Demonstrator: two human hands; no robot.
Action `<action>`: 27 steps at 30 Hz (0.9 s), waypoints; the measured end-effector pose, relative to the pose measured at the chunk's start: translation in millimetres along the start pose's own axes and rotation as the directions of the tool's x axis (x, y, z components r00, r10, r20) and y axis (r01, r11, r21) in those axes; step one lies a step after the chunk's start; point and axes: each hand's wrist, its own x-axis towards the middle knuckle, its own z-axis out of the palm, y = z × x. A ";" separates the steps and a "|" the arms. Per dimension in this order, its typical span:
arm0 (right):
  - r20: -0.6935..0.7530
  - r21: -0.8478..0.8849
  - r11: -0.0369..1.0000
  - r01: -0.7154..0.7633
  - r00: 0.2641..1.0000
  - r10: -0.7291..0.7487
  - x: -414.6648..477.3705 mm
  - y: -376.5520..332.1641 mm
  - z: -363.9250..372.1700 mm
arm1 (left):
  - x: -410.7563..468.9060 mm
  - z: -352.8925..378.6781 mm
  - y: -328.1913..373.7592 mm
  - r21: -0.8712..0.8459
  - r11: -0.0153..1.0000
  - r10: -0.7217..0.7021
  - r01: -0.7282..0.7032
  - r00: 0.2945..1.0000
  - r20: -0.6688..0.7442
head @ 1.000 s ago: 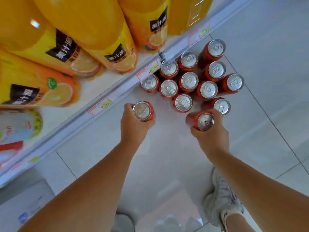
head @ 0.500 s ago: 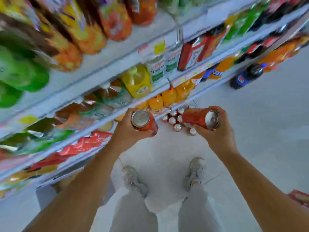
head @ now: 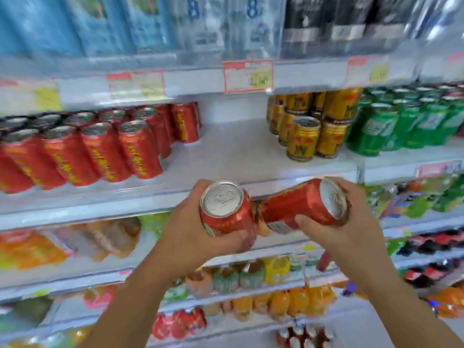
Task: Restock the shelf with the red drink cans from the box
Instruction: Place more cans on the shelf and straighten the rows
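Note:
My left hand [head: 193, 229] grips a red drink can [head: 226, 212], its silver top tilted toward me. My right hand [head: 351, 229] holds a second red can [head: 298, 207] lying nearly sideways, its base close to the first can. Both cans hover just in front of the shelf edge [head: 125, 202]. Several red cans with yellow lettering [head: 105, 149] stand in rows on the left of that shelf. A bare stretch of shelf board [head: 233, 151] lies between them and the gold cans. More red cans [head: 301, 335] stand on the floor at the bottom.
Gold cans [head: 306, 136] and green cans [head: 401, 124] fill the right of the same shelf. Blue, clear and dark packs [head: 226, 23] sit on the shelf above. Lower shelves hold orange and mixed bottles [head: 276, 302]. Price tags [head: 247, 75] line the shelf fronts.
I have stood up from the floor cans. Both hands rose with their cans to the level of the red-can shelf, and the view swung from the floor up to the shelves.

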 end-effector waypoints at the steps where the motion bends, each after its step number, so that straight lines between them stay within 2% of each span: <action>1: 0.005 0.022 0.999 0.042 0.999 -0.043 8.3 -16.5 4.4 | 1.5 -15.9 6.3 -0.001 1.000 0.016 -0.016 0.998 -0.057; 5: 0.099 0.037 0.989 0.146 0.984 -0.149 47.1 -67.5 39.1 | 12.9 -68.8 10.2 0.010 1.000 0.021 -0.019 0.971 -0.237; 10: 0.193 -0.004 0.984 0.176 0.966 -0.172 103.4 -80.5 111.1 | 19.0 -104.3 -21.2 -0.031 0.996 -0.087 0.081 0.921 -0.380; 15: 0.303 -0.112 0.977 0.183 0.942 -0.142 142.6 -82.5 157.7 | 20.4 -129.0 -46.6 -0.032 0.991 -0.131 0.133 0.857 -0.499; 19: 0.350 -0.148 0.973 0.175 0.930 -0.114 161.5 -75.0 186.8 | 26.0 -142.4 -54.8 -0.028 0.992 -0.121 0.126 0.838 -0.533; 23: 0.362 -0.072 0.986 0.147 0.925 -0.111 167.7 -70.9 202.2 | 33.6 -146.0 -59.3 -0.014 0.993 -0.109 0.120 0.842 -0.528; 27: 0.563 -0.014 0.999 0.044 0.826 -0.029 173.7 -53.7 197.2 | 37.9 -144.4 -60.3 0.018 0.992 -0.101 0.126 0.861 -0.499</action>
